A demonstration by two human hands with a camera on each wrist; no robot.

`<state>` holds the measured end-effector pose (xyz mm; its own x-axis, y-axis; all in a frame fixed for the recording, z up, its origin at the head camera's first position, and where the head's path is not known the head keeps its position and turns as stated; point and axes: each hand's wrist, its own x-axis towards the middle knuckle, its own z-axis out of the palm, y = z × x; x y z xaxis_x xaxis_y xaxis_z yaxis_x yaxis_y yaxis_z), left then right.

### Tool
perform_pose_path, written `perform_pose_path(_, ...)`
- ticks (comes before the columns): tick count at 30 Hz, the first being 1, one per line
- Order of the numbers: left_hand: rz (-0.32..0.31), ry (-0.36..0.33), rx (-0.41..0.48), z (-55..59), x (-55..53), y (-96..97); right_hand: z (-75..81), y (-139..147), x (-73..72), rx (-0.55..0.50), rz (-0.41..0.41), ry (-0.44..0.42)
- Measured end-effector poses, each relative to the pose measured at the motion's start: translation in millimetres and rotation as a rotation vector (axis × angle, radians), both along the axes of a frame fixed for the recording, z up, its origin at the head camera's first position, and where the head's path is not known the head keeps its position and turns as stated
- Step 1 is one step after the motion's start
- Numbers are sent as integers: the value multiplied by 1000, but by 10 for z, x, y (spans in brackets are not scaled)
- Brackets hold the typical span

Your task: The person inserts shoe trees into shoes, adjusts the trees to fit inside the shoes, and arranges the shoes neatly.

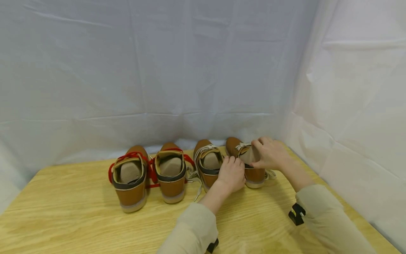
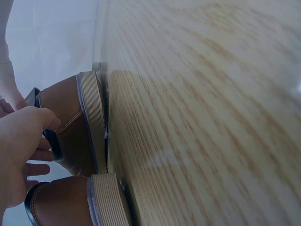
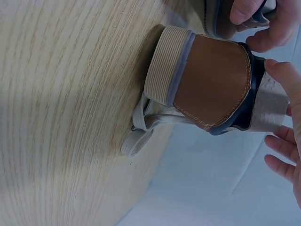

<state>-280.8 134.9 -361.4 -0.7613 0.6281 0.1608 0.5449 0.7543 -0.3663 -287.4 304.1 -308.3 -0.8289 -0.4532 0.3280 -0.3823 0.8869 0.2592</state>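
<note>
The rightmost of the brown leather shoes (image 1: pixel 254 174) has a dark padded collar, and a grey-beige insole (image 3: pixel 270 106) sticks up out of its opening. My right hand (image 1: pixel 270 154) pinches this insole, thumb on the near face and fingers on the far side. At the heel collar of the same shoe, my left hand (image 1: pixel 232 173) holds on, its thumb against the back and its fingers reaching along the left side. Just left stands another brown shoe (image 1: pixel 209 180) with cream laces, partly covered by the left hand. Cream lace (image 3: pixel 138 136) trails onto the table beside the held shoe.
To the left stand two more brown shoes with red laces, one nearer the middle (image 1: pixel 171 187) and one farther out (image 1: pixel 128 195). All rest on a wooden table (image 1: pixel 73 211). White sheeting (image 1: pixel 165 70) hangs behind and along the right side.
</note>
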Motion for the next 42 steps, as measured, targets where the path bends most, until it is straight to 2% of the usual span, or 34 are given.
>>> perform_pose_path(9, -17, 4, 15, 0, 7, -6, -22, -21, -2, -11, -13, -31)
perform_pose_path(18, -19, 17, 22, -16, -42, -8, -27, -93, -24, 45, -81, -39)
perform_pose_path(24, -28, 23, 39, -19, -32, -15, -37, -127, -30, 73, -123, -55)
perform_pose_path(35, -25, 28, 33, 9, -3, -37, 30, -260, -26, -30, -233, -183)
perform_pose_path(42, -33, 32, 29, 5, 5, -22, 60, -255, 8, -117, -228, -218)
